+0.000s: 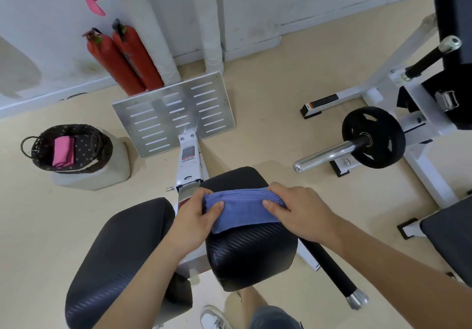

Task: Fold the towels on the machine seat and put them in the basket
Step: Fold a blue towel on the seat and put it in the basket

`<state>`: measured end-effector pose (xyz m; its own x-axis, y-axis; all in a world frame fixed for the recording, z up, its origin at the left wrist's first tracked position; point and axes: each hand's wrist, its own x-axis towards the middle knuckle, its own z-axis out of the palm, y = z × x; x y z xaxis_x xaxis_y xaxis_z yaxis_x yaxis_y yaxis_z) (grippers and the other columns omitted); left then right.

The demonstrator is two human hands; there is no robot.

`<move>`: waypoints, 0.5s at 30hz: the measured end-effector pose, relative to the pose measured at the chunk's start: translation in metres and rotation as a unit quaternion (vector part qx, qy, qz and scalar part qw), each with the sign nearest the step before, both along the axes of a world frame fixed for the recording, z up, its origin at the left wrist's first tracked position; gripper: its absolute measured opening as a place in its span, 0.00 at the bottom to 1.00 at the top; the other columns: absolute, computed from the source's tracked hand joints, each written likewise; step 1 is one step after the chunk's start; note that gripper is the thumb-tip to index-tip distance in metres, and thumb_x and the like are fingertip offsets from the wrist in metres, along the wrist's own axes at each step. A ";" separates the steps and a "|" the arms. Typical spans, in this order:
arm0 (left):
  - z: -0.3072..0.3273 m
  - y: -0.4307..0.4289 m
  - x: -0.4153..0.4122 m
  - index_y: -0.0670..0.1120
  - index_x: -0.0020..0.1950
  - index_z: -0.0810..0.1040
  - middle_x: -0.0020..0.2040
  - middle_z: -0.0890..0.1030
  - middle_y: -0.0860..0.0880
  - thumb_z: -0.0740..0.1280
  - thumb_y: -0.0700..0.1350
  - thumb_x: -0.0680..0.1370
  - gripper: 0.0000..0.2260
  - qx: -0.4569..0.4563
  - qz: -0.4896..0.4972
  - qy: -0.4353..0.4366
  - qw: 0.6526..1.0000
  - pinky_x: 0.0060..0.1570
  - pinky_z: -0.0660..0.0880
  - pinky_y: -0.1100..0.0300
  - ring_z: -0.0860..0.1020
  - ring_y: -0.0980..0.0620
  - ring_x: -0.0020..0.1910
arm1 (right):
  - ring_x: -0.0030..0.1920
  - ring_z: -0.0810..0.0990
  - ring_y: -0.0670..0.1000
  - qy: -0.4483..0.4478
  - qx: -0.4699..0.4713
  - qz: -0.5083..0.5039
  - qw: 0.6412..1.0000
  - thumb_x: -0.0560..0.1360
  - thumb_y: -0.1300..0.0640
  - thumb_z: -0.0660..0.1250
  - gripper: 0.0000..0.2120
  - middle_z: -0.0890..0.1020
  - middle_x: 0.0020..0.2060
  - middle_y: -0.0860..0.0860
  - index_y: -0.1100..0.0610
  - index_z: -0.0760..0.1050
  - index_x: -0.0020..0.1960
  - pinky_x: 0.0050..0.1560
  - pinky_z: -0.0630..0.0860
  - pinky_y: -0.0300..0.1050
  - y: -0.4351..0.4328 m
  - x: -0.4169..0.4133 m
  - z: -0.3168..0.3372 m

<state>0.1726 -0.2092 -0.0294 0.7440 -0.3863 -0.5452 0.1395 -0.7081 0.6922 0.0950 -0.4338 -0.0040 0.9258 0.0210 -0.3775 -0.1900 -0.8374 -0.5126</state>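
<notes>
Just below the middle of the frame, a partly folded blue towel (242, 208) lies across the far end of the black seat pad (250, 254). The left hand (194, 218) pinches its left end and the right hand (298, 211) its right end, each with the thumb on top and the other fingers curled around the bunched edge. At the left edge of the frame, a dark woven basket (102, 144) sits on a pale container and holds a folded pink towel (63, 151), well apart from the seat. Two red fire extinguishers (122, 60) lean on the wall at the upper left.
</notes>
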 end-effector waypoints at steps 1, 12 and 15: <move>-0.003 -0.005 0.000 0.54 0.54 0.69 0.49 0.79 0.55 0.62 0.53 0.79 0.06 0.014 0.018 -0.013 1.000 0.46 0.74 0.62 0.77 0.57 0.47 | 0.37 0.75 0.50 0.014 -0.003 -0.017 1.000 0.80 0.45 0.56 0.09 0.73 0.33 0.46 0.50 0.68 0.49 0.33 0.65 0.36 0.000 0.005 -0.001; -0.008 -0.029 0.001 0.56 0.55 0.68 0.49 0.72 0.55 0.66 0.46 0.76 0.11 0.090 0.024 -0.136 0.986 0.35 0.70 0.67 0.74 0.54 0.40 | 0.33 0.73 0.51 0.084 -0.001 -0.122 0.989 0.75 0.55 0.58 0.06 0.73 0.32 0.48 0.48 0.61 0.49 0.32 0.66 0.45 0.010 0.033 -0.027; -0.006 -0.035 -0.002 0.56 0.52 0.68 0.51 0.67 0.54 0.63 0.44 0.76 0.09 0.145 -0.016 -0.187 0.972 0.38 0.75 0.57 0.74 0.50 0.45 | 0.33 0.72 0.50 0.090 0.067 -0.184 0.976 0.74 0.57 0.59 0.11 0.72 0.36 0.48 0.47 0.60 0.51 0.34 0.68 0.45 0.012 0.029 -0.033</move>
